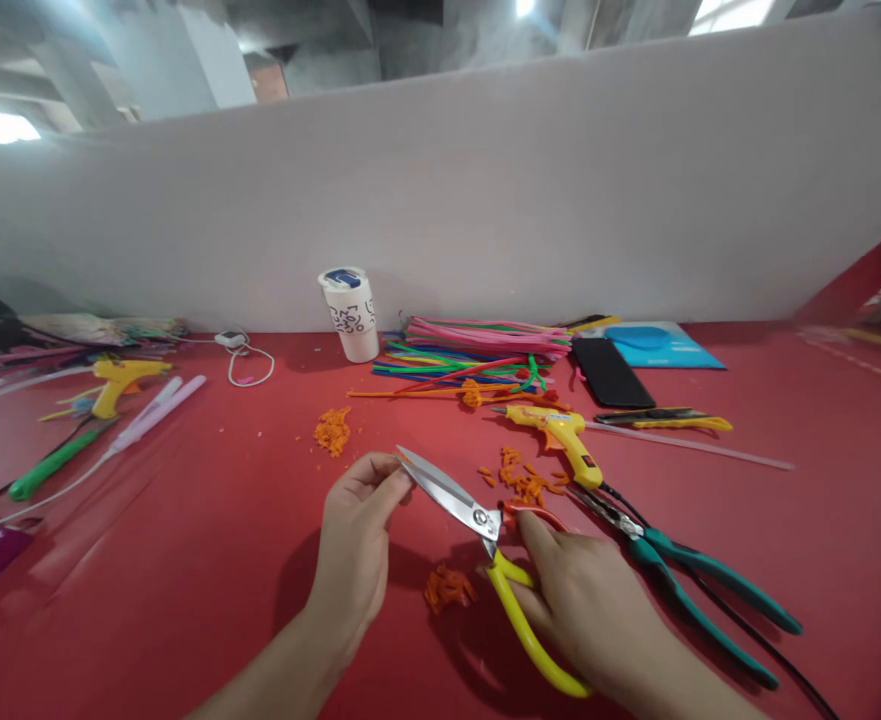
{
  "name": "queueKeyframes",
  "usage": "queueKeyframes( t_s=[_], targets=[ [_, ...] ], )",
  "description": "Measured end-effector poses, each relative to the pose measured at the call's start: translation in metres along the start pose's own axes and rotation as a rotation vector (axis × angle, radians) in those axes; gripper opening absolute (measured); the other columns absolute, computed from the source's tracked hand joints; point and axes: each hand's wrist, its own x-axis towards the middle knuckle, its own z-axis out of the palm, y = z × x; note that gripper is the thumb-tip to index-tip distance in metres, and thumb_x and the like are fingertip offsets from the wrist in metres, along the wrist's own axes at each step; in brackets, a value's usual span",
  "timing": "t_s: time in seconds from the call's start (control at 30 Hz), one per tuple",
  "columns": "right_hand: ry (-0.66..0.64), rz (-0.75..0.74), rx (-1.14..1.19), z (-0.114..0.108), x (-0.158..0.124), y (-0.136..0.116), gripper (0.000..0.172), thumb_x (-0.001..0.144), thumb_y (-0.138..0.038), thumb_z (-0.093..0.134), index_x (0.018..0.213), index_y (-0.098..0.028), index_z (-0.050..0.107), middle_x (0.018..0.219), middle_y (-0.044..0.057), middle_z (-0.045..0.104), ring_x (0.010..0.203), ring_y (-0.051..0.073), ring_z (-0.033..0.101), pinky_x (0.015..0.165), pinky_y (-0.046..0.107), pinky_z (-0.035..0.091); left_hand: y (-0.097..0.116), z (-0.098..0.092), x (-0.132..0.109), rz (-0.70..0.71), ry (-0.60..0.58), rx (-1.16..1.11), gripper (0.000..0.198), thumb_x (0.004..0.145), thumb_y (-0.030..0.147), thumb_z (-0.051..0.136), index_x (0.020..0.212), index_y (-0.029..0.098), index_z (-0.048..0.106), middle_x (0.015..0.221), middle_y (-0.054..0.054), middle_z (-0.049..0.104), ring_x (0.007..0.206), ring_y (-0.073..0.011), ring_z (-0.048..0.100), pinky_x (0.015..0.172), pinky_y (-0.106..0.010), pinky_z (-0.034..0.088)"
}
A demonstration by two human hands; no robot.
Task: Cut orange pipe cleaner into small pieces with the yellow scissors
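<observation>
My right hand [582, 590] is closed around the handles of a pair of scissors [451, 497], one handle red and the other yellow. The blades point up and left, toward my left hand [361, 525]. Thumb and forefinger of that hand are pinched at the blade tips, where a small orange piece of pipe cleaner shows faintly; the fingers hide most of it. Below the blades lies a small heap of dark orange clippings [449, 588]. Another heap of orange clippings [333, 431] is beyond my left hand, and loose orange pieces [526, 478] lie beyond the scissors.
A yellow glue gun [560, 437] and green-handled pliers [699, 575] lie to the right. Behind are bundled pipe cleaners [485, 340], a white tumbler [351, 318], a phone [612, 374] and a yellow cutter [669, 418]. Another glue gun [121, 380] lies left. A pale partition [440, 200] closes the back.
</observation>
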Motion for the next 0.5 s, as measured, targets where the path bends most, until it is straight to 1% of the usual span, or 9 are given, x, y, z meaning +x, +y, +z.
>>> queueKeyframes(
  t_s=[0.33, 0.5],
  targets=[
    [0.049, -0.023, -0.045, 0.0016, -0.0019, 0.0006, 0.014, 0.076, -0.034, 0.046, 0.074, -0.02, 0.044, 0.048, 0.001, 0.058, 0.041, 0.019, 0.056, 0.041, 0.026, 0.02, 0.0003, 0.001, 0.0002, 0.005, 0.016, -0.018, 0.001, 0.064, 0.016, 0.06, 0.064, 0.014, 0.059, 0.059, 0.002, 0.052, 0.056, -0.0078, 0.043, 0.057, -0.02, 0.035],
    [0.057, -0.026, -0.05, 0.0028, -0.0016, 0.0005, 0.016, 0.077, -0.035, 0.044, 0.073, -0.02, 0.044, 0.047, 0.001, 0.058, 0.041, 0.019, 0.056, 0.04, 0.026, 0.019, 0.0008, 0.0002, -0.0002, 0.0, 0.0, -0.016, 0.001, 0.065, 0.015, 0.059, 0.066, 0.015, 0.06, 0.061, 0.003, 0.053, 0.057, -0.0077, 0.044, 0.058, -0.02, 0.035]
  ],
)
